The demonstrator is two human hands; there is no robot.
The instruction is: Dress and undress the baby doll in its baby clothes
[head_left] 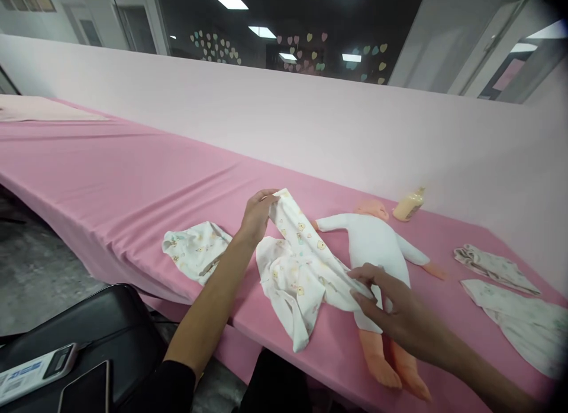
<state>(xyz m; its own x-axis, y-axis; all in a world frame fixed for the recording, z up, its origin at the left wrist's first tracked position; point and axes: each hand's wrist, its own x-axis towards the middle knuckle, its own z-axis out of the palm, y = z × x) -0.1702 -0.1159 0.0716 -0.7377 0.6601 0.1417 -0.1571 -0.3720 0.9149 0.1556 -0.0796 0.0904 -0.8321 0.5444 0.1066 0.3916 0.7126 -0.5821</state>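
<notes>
A white baby garment (302, 256) with small yellow bear prints is stretched between my two hands above the pink-covered table. My left hand (258, 215) pinches its upper end. The lower right end is held between the thumb and fingers of my right hand (390, 297). Part of the garment hangs in folds onto the pink cloth. Just behind my right hand lies a baby doll (377, 247) in a white suit, its arms spread and its legs toward me. My right hand hides part of its lower body. Left of my left forearm lies another printed white cloth item (197, 250).
A cream pump bottle (409, 205) stands by the doll's head, near the wall. Folded baby clothes (497, 268) and a pale printed garment (523, 318) lie at the right. Two phones (86, 389) rest on a black chair (106, 324) at the lower left.
</notes>
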